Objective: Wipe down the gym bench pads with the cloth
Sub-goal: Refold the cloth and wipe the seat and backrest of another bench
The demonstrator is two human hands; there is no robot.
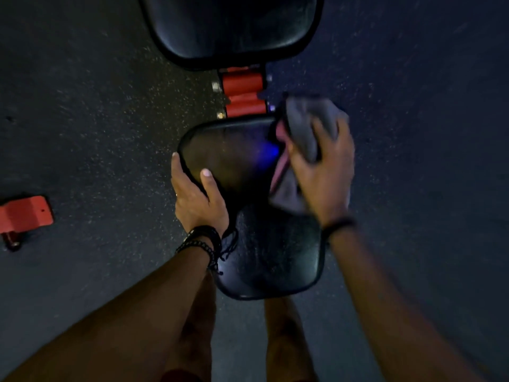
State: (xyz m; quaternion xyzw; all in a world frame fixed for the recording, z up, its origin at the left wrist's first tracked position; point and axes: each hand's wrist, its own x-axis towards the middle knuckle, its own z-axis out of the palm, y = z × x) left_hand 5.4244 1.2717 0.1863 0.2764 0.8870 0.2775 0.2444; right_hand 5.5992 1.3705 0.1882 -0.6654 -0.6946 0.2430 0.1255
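Nearest us was the seat pad, black and narrowing away from us, with the back pad beyond a red frame. Our left hand gripped the seat's left edge, thumb on top. Our right hand clutched the grey cloth against the seat's far right edge. A red foot sat on the floor left.

My right hand and the cloth are motion-blurred, hiding the seat pad's right edge. Back pad cut off at top; red frame piece cut off left.
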